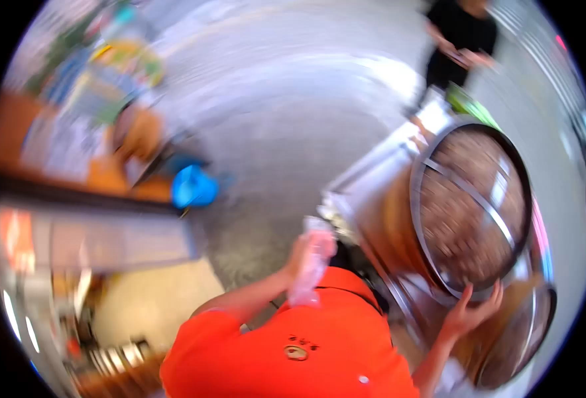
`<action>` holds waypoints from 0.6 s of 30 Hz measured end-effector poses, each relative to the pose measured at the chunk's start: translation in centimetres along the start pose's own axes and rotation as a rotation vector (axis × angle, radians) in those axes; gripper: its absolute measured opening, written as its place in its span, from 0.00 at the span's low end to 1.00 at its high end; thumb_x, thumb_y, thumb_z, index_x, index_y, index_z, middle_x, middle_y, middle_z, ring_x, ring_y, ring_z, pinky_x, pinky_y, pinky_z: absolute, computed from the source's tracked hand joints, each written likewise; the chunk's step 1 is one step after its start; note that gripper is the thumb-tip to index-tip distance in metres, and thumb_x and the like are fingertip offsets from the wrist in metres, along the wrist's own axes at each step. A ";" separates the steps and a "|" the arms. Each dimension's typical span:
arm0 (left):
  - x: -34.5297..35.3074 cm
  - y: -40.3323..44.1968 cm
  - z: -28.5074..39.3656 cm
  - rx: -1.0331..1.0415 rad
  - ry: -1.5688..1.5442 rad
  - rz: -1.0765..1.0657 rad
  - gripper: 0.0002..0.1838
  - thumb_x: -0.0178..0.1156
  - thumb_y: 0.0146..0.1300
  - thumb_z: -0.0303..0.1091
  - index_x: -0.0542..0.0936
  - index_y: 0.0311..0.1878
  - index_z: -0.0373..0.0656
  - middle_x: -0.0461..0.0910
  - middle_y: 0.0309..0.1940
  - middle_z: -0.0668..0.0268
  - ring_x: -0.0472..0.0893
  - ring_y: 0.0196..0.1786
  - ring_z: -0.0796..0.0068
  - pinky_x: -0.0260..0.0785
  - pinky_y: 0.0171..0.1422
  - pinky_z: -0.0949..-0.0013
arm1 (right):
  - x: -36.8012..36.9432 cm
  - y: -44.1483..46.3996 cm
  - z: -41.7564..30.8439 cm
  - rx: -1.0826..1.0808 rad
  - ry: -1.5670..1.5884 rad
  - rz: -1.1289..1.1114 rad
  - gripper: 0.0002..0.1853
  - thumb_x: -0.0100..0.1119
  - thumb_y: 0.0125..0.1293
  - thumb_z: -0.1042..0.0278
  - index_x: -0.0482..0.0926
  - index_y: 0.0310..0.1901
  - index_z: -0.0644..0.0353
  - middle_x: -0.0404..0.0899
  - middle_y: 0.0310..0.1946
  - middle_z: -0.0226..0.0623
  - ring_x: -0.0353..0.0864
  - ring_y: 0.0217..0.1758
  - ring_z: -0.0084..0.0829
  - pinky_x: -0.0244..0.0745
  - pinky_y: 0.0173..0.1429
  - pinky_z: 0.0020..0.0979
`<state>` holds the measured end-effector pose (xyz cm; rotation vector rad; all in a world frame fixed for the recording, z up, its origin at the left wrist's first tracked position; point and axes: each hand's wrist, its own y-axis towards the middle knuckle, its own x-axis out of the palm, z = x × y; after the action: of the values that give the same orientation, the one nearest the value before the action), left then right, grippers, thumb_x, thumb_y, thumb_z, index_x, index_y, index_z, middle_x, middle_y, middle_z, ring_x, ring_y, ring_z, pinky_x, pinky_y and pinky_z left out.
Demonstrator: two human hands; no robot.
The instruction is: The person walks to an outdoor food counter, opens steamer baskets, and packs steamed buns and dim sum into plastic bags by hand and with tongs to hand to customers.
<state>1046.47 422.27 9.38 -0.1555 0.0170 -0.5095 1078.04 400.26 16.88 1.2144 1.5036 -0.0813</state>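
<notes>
My left hand (303,255) is closed around a clear plastic bag (310,268) with something pinkish in it, held in front of my orange shirt. My right hand (472,313) has its fingers spread at the near rim of a large round drum (417,219). A clear lid with a metal strip across it (468,199) covers the drum, and brownish pieces show blurred beneath. Whether my right fingertips touch the rim is hard to tell. Below that hand lies a second round lidded container (515,338).
A person in black (462,40) stands beyond the drum at the upper right. At the left are an orange-brown counter (14,132) with papers and colourful packets, and a blue bucket (193,186). Grey floor (273,146) lies between counter and drum.
</notes>
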 end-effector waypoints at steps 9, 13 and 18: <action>-4.1 10.2 1.0 -0.214 -0.473 -0.399 0.39 0.35 0.76 0.74 0.67 0.26 0.45 0.65 0.23 0.69 0.65 0.28 0.72 0.58 0.36 0.66 | 0.2 0.4 0.1 1.388 0.815 -0.467 0.14 0.62 0.61 0.76 0.81 0.49 0.67 0.84 0.40 0.38 0.86 0.38 0.35 0.83 0.36 0.38; -6.2 13.2 0.3 -0.127 -0.249 -0.459 0.42 0.33 0.77 0.73 0.69 0.25 0.41 0.68 0.25 0.65 0.69 0.32 0.68 0.63 0.40 0.64 | -1.1 0.8 0.0 1.329 0.880 -0.334 0.08 0.62 0.59 0.75 0.80 0.41 0.66 0.84 0.30 0.39 0.86 0.30 0.36 0.84 0.34 0.40; -5.1 14.5 1.3 -0.062 -0.192 -0.521 0.39 0.33 0.77 0.73 0.66 0.25 0.45 0.66 0.23 0.66 0.68 0.28 0.68 0.61 0.38 0.63 | -5.3 -2.6 -2.8 1.328 0.971 -0.143 0.06 0.60 0.61 0.75 0.81 0.39 0.63 0.83 0.34 0.34 0.84 0.34 0.28 0.81 0.40 0.34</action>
<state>1049.16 437.46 8.35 -0.2714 -0.2000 -1.0124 1073.28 397.51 20.52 2.3878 2.5004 -0.7754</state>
